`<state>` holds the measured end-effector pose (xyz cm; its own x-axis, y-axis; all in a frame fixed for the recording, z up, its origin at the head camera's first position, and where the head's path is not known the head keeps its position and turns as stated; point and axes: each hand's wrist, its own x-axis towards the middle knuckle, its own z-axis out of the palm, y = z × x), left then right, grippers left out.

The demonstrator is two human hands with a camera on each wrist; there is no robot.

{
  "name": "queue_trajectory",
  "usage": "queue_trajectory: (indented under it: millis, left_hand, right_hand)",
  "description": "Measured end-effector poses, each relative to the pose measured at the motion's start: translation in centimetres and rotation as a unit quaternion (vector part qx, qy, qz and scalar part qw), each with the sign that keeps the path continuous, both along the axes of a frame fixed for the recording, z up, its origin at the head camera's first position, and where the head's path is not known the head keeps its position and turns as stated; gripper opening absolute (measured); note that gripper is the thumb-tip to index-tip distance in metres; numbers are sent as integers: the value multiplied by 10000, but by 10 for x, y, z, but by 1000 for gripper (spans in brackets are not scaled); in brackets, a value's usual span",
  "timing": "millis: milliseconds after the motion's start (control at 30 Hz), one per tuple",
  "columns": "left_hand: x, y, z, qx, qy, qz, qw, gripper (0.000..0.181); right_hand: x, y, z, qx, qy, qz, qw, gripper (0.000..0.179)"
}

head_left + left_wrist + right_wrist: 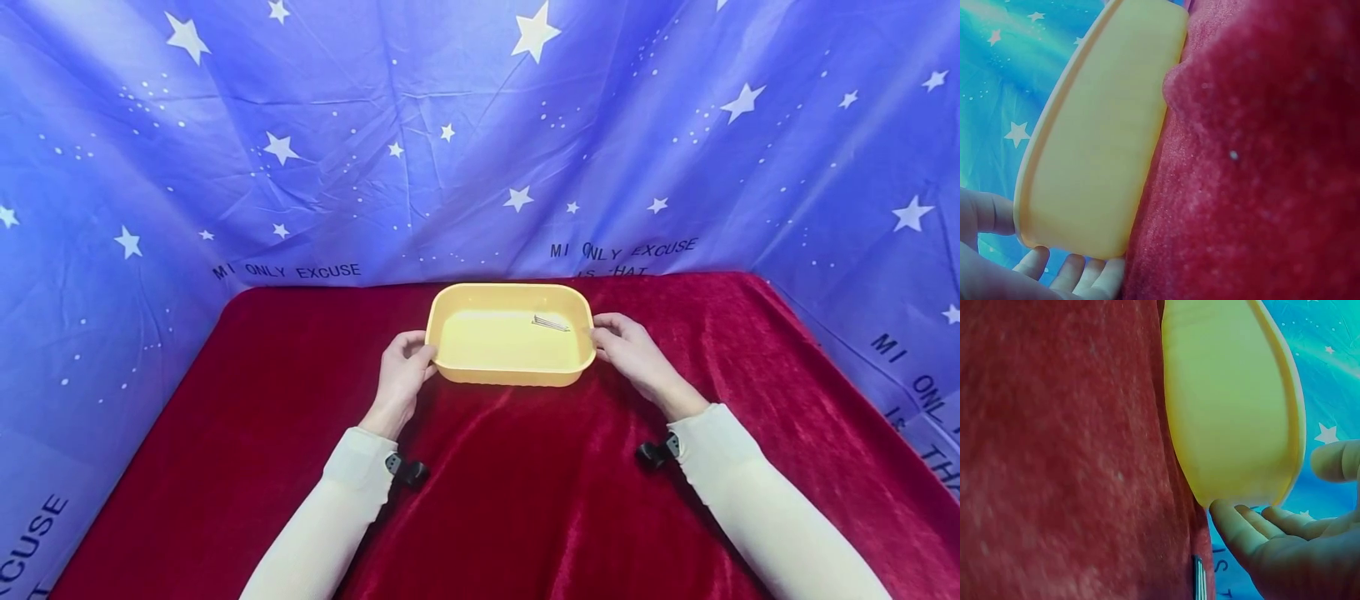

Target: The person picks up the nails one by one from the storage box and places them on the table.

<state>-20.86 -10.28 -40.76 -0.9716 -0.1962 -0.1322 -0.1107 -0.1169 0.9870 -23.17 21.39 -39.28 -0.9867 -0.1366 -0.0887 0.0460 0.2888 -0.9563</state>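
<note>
A shallow yellow plastic basin (513, 377) with rounded corners is between the two hands at the far side of the table. At its left end, the left hand (402, 371) grips it, thumb at the rim and fingertips against the end wall, as the left wrist view shows. Across from it, the right hand (633, 354) touches the other end with fairly straight fingers (1235, 528); its thumb stands off the rim in the right wrist view. Several thin metallic sticks (551, 322) appear inside the basin near the back right.
Dark red velvet cloth (510, 483) covers the table. Blue star-printed curtains (420, 183) with black lettering hang behind and along both sides. A small dark and white striped piece (1200, 578) shows by the cloth's edge in the right wrist view.
</note>
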Motion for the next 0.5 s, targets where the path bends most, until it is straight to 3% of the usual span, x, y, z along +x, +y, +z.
queue_trajectory:
  millis: [500]
  left_hand:
    - [0, -1, -1, -24, -23, 19, 10000, 35]
  right_hand:
    - [0, -12, -4, -1240, -283, -274, 9915, 48]
